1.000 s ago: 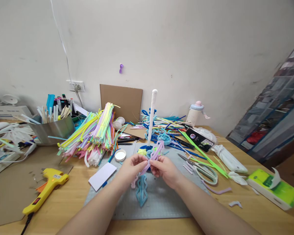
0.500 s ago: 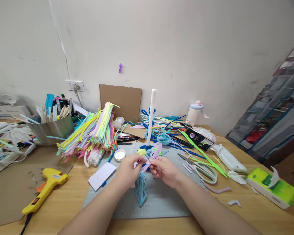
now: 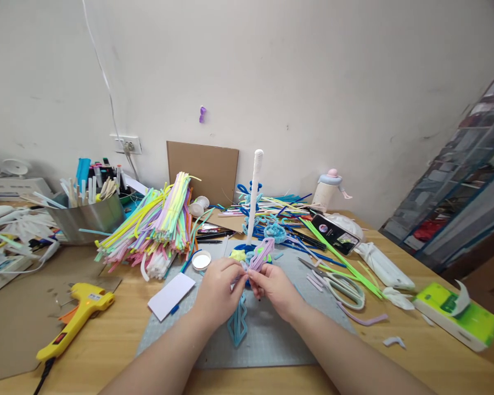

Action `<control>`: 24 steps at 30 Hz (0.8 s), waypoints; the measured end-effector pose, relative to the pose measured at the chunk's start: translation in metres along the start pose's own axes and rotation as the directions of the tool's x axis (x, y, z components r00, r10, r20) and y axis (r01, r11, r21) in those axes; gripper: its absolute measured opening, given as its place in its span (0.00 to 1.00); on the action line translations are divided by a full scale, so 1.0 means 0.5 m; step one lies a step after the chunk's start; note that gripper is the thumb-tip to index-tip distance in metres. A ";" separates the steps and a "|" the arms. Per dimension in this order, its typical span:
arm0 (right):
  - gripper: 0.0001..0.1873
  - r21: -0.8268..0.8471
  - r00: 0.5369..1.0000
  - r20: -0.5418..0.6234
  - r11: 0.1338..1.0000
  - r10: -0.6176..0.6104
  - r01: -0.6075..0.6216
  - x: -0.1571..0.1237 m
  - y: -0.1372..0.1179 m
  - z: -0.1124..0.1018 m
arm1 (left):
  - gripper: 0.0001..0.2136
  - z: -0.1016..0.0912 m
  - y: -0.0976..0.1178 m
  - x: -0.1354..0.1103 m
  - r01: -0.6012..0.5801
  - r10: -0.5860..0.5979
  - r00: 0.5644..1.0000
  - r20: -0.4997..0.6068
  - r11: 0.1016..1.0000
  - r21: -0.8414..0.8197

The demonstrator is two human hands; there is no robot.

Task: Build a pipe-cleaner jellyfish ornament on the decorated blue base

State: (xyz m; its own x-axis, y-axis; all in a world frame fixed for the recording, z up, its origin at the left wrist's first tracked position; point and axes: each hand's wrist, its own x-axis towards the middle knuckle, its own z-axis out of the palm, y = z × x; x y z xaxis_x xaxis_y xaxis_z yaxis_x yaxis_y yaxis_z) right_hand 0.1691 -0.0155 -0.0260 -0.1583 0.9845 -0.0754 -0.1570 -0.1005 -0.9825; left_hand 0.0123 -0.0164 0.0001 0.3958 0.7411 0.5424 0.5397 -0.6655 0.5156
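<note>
Between my two hands is a lilac pipe-cleaner shape [image 3: 262, 254] with a zigzag edge. My left hand [image 3: 220, 288] pinches its lower end, and my right hand [image 3: 274, 286] grips it from the other side; the fingertips hide where they meet. Below my left fingers, a light blue zigzag pipe-cleaner piece [image 3: 237, 323] lies on the grey cutting mat [image 3: 280, 345]. Just behind my hands rises a white wrapped stick [image 3: 254, 200], with dark blue, yellow and green fuzzy parts around its base. A light blue coiled pipe-cleaner piece [image 3: 274, 232] sits to its right.
Scissors [image 3: 341, 288] and green pipe cleaners [image 3: 346, 258] lie on the right, near a phone [image 3: 335, 234] and a tissue pack [image 3: 456, 315]. To the left are a yellow glue gun [image 3: 76, 318], a white card [image 3: 172, 296] and a large pipe-cleaner bundle [image 3: 156, 225].
My left hand has turned over slightly, and its fingers now cover the lower end of the lilac shape. The lilac shape has shifted and tilted a little.
</note>
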 end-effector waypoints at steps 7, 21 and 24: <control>0.20 -0.008 0.997 0.075 1.000 0.020 -0.019 -0.004 -0.006 0.005 | 0.06 0.013 -0.006 0.012 0.377 -0.355 0.925 0.131 0.830 -0.412; 0.18 0.088 0.999 0.044 0.996 -0.004 0.000 -0.003 0.005 0.011 | 0.05 0.039 -0.019 0.008 0.422 -0.477 0.871 0.118 0.603 -0.677; 0.17 0.147 1.000 0.006 0.989 0.011 -0.012 -0.003 0.004 0.007 | 0.03 0.027 -0.009 0.005 0.313 -0.366 0.930 -0.041 0.844 -0.435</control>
State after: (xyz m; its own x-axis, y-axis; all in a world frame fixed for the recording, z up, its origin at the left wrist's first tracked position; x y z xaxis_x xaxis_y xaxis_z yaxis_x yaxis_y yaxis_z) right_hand 0.1653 -0.0176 -0.0272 -0.1658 0.9825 -0.0850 -0.2965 -0.1318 -0.9459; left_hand 0.0210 -0.0100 -0.0099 0.1400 0.9288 0.3430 0.2562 -0.3686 0.8936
